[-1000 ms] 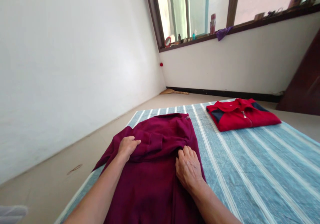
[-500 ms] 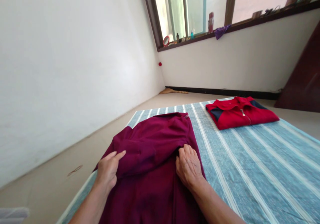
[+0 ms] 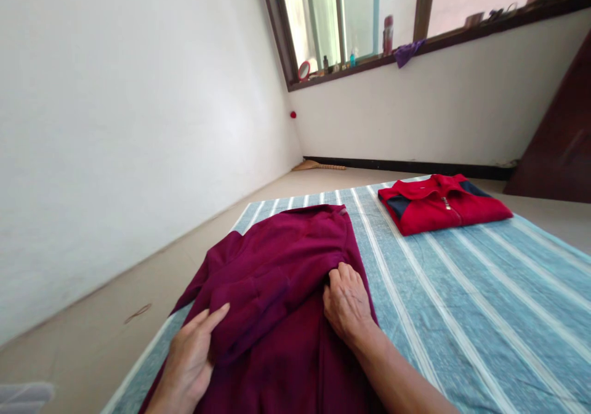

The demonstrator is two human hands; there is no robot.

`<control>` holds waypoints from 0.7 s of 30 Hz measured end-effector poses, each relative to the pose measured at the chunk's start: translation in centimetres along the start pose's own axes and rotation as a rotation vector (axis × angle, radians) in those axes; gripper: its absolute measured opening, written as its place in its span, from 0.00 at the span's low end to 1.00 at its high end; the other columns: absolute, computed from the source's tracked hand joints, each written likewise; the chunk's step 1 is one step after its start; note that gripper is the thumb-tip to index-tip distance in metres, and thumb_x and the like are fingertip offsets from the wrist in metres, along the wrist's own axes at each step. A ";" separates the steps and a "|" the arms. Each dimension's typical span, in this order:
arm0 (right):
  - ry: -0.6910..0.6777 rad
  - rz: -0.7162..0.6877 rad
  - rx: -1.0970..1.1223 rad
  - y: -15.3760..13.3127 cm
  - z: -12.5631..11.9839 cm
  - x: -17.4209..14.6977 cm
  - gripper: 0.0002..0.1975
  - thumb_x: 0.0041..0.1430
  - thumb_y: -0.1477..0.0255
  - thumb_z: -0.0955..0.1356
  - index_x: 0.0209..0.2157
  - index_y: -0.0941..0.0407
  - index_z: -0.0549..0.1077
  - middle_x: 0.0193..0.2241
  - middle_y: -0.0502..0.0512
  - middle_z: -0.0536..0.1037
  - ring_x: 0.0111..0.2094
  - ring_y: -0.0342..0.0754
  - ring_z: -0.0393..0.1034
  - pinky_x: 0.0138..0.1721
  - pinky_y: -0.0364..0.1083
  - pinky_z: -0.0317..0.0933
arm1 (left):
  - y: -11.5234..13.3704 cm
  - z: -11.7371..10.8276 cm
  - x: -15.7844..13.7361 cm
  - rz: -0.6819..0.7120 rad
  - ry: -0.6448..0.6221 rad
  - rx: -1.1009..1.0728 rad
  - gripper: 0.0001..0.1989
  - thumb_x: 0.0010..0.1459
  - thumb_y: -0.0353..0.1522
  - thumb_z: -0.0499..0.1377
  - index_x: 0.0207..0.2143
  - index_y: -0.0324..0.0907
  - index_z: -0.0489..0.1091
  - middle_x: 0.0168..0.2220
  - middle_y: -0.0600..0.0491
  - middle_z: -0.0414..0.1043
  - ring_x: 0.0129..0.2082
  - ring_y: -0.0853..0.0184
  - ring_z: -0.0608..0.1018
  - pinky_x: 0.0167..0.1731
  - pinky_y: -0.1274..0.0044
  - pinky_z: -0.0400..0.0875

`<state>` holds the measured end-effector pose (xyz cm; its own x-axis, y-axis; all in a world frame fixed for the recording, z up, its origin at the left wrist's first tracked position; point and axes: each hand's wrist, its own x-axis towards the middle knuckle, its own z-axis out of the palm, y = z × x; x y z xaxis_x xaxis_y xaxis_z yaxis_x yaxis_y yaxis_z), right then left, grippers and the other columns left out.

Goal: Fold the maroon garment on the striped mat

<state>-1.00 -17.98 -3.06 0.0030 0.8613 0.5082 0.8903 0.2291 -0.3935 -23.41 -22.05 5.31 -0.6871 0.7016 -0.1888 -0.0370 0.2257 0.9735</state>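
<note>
The left hand [image 3: 191, 358] lies flat and open on the maroon top [image 3: 277, 278] near the mat's [image 3: 462, 303] left edge. The right hand [image 3: 347, 303] pins the fold, fingers spread. Best to press flat and smooth outward, keeping edges aligned.

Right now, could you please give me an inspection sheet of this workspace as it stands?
Surface: blue striped mat spread on a beige floor.
Job's things: maroon garment lying partly folded on the mat.
Clutter: folded red garment at the mat's far side, apart from the maroon one.
Hands: left hand flat on the maroon garment's near left part; right hand pressing its right side.
Cables: nothing seen.
Surroundings: white wall, window sill with small bottles, broom in the corner.
</note>
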 end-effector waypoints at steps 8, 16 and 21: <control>0.020 -0.013 -0.003 0.1 0.1 0.0 0.04 0.53 0.79 0.64 0.31 0.57 0.68 0.31 0.60 0.68 0.36 0.54 0.62 0.40 0.52 0.58 | 1.0 -0.2 -0.9 -0.135 -0.078 -0.178 0.12 0.49 0.19 0.60 0.36 0.38 0.71 0.25 0.53 0.76 0.20 0.67 0.78 0.23 0.76 0.76; 0.015 0.001 -0.004 0.0 -0.1 -0.1 0.04 0.52 0.79 0.64 0.30 0.58 0.69 0.32 0.60 0.68 0.36 0.53 0.62 0.40 0.51 0.58 | -0.3 -1.1 0.4 -0.225 -0.154 -0.001 0.11 0.49 0.20 0.61 0.36 0.38 0.68 0.24 0.54 0.76 0.23 0.66 0.79 0.24 0.77 0.76; 0.020 0.009 0.001 0.0 -0.2 0.0 0.04 0.51 0.80 0.64 0.30 0.58 0.69 0.32 0.60 0.68 0.37 0.54 0.62 0.41 0.52 0.59 | -1.3 -2.0 1.6 -0.092 -0.248 0.258 0.17 0.49 0.28 0.62 0.43 0.38 0.68 0.32 0.49 0.77 0.33 0.60 0.80 0.37 0.69 0.76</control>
<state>-0.88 -18.05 -2.91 0.0204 0.8542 0.5195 0.8899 0.2213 -0.3988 -25.89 -22.57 3.99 -0.4915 0.8058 -0.3304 0.1157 0.4365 0.8923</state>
